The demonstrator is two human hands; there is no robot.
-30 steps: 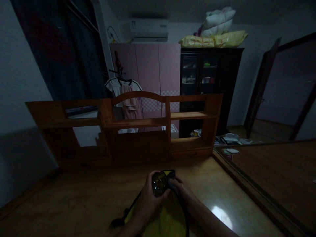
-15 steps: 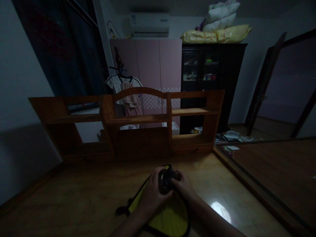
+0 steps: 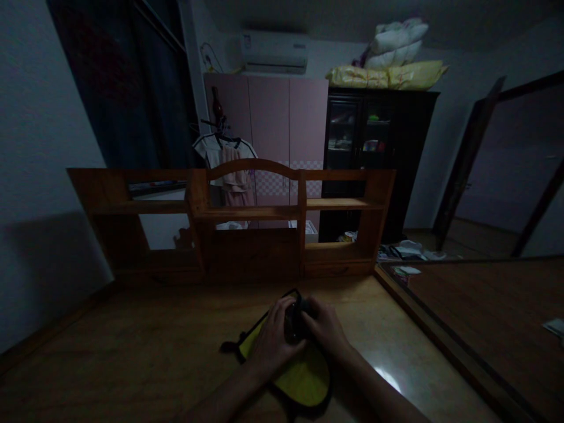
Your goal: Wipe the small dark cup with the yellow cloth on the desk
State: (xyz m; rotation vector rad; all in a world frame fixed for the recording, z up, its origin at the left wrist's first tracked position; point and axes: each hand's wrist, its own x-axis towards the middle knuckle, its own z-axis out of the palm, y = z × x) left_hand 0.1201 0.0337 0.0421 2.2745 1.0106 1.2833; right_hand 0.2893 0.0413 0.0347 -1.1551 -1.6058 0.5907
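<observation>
Both my hands meet over the front middle of a wooden surface, around a small dark, glossy, rounded object [image 3: 293,323]. My left hand [image 3: 274,336] is wrapped round its left side, thumb underneath. From the right, the fingers of my right hand [image 3: 326,330] close on its upper part, which is hard to make out in the dim light. Beneath both hands lies a flat yellow piece with black edging [image 3: 311,379], perhaps a pouch. A black tab sticks out at its left, and my hands and forearms hide much of it.
A wooden shelf unit [image 3: 251,212] with open compartments stands along the surface's far edge. A raised wooden rim [image 3: 423,329] borders the right side, and a wall [image 3: 39,247] the left. Farther back are a pink wardrobe [image 3: 268,117] and a dark cabinet [image 3: 409,135].
The whole view has shifted slightly. My hands still hold the dark object together, with the right hand's fingers now covering more of its top.
</observation>
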